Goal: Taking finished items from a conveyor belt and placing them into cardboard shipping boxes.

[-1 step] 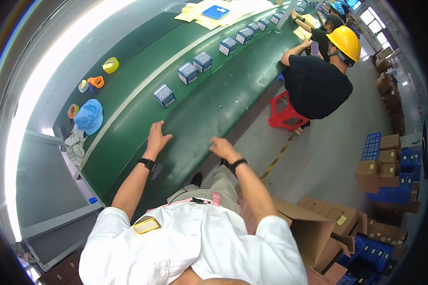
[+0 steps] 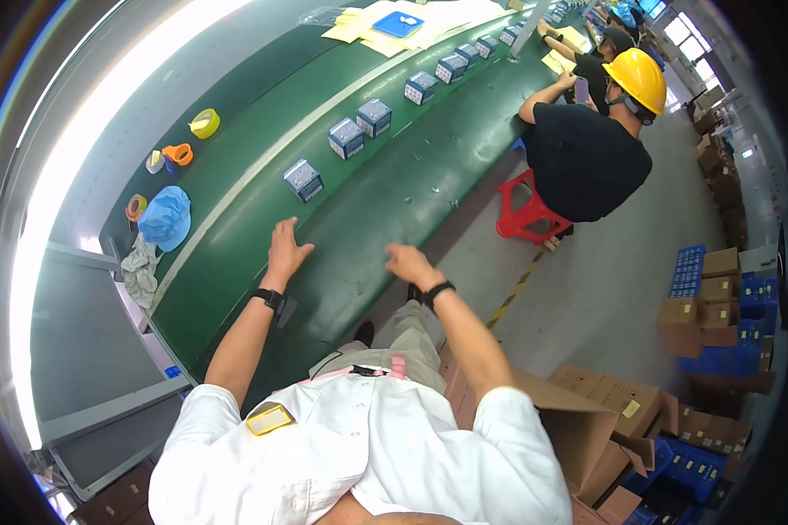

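My left hand [image 2: 285, 252] hovers over the green work surface [image 2: 359, 206], empty, with thumb and fingers spread. Its fingertips point at the nearest small blue-and-white box [image 2: 303, 180], a short gap away. My right hand [image 2: 411, 265] is by the surface's right edge, its fingers loosely curled together and nothing visible in them. Further along the same line stand another box [image 2: 346, 138], a third box [image 2: 374, 117] and several more, receding toward the far end. Both wrists wear dark bands.
Tape rolls [image 2: 205, 123] and a blue cap [image 2: 165, 218] lie on the left. At the right, a person in a yellow helmet [image 2: 636, 80] sits on a red stool [image 2: 527, 210], holding a phone. Cardboard boxes [image 2: 578, 420] and blue crates [image 2: 687, 271] stand lower right.
My left hand has shifted slightly forward, toward the nearest box. My right hand has moved up a little. The boxes stay in place.
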